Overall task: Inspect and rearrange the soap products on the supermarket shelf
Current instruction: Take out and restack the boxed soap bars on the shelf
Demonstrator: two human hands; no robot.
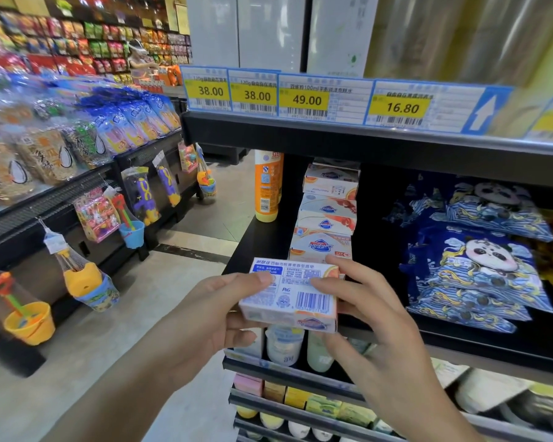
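A white soap box (292, 293) with a barcode and blue print is held in front of the shelf, its back face turned up toward me. My left hand (217, 309) grips its left end, thumb on top. My right hand (374, 309) holds its right end, with fingers over the top face and the far edge. Behind it, a stack of several matching white and orange soap boxes (326, 215) stands on the black shelf (262, 237).
An orange bottle (268, 186) stands left of the stack. Blue panda-print packs (479, 260) fill the shelf to the right. Yellow price tags (305, 97) line the shelf above. Bottles and small boxes sit on lower shelves. Across the aisle on the left hang toys and snack bags.
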